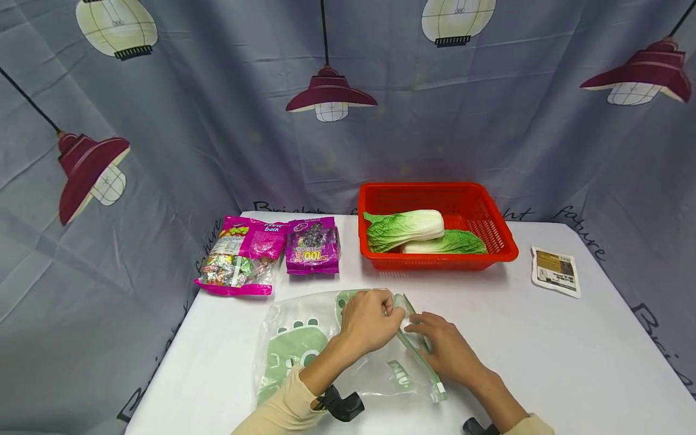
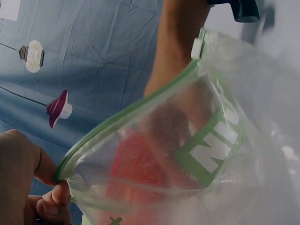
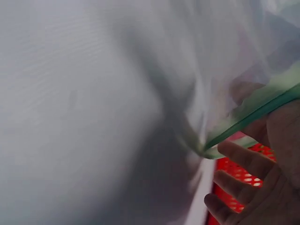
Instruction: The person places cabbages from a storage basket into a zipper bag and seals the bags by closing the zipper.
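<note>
A clear slider zip bag (image 1: 380, 374) with green print lies on the white table, its green-edged mouth towards the right. My left hand (image 1: 372, 320) pinches one end of that mouth between thumb and finger; the left wrist view shows the pinch beside the green zip strip (image 2: 117, 119). At the opposite end of the strip sits a white slider (image 2: 197, 48). My right hand (image 1: 448, 350) is at the parted mouth, fingers spread and loosely bent. In the right wrist view the green strip passes across this hand (image 3: 267, 173), and one digit shows through the plastic.
Behind the bag stands a red basket (image 1: 375, 261) holding two Chinese cabbages (image 1: 408, 226). To its left lie a large pink candy bag (image 1: 239, 260) and a smaller purple candy bag (image 1: 312, 246). A small printed packet (image 1: 556, 272) lies at the right.
</note>
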`<state>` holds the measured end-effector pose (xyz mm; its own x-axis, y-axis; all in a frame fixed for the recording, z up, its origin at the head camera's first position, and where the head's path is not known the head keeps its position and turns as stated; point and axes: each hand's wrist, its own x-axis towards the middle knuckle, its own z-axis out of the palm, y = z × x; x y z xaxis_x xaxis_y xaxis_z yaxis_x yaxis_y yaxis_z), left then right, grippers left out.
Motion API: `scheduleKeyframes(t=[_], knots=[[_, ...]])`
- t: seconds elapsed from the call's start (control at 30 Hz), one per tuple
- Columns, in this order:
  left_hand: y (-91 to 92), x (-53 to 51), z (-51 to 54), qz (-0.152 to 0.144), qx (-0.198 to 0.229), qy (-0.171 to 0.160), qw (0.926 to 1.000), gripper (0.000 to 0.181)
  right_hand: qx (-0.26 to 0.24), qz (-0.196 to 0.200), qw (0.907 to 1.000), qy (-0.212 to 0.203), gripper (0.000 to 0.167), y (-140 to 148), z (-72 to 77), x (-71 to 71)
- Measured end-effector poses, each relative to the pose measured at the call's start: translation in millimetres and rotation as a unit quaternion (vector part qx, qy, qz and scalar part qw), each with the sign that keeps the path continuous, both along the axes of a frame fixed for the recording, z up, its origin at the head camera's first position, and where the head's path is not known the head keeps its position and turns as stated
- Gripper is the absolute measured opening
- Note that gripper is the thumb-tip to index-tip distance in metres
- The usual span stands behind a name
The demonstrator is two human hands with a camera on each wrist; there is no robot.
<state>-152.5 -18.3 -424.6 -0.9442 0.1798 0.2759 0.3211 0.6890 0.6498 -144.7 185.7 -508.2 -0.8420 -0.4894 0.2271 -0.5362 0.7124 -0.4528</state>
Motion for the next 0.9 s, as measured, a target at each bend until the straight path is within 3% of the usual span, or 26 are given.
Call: scheduleKeyframes(t=[0.27,0.53,0.9], knots=[[-4.3,-3.6,-3.0,0.023,-0.007,-0.006,0.9997,0.025,-0.014,-0.001,0.9992,0.036,0.036,-3,25.0,-16.5],[-4.8,-6.3,-6.8,0.029,-0.003,-0.018,0.9994,0.025,-0.019,-0.004,0.9978,0.063,0.037,-3,56.4,-53.4],[-7.8,-6.0,-7.0,0.032,-0.002,-0.022,0.9992,0.027,-0.051,-0.005,0.9947,0.089,0.033,-12,86.6,-100.7]])
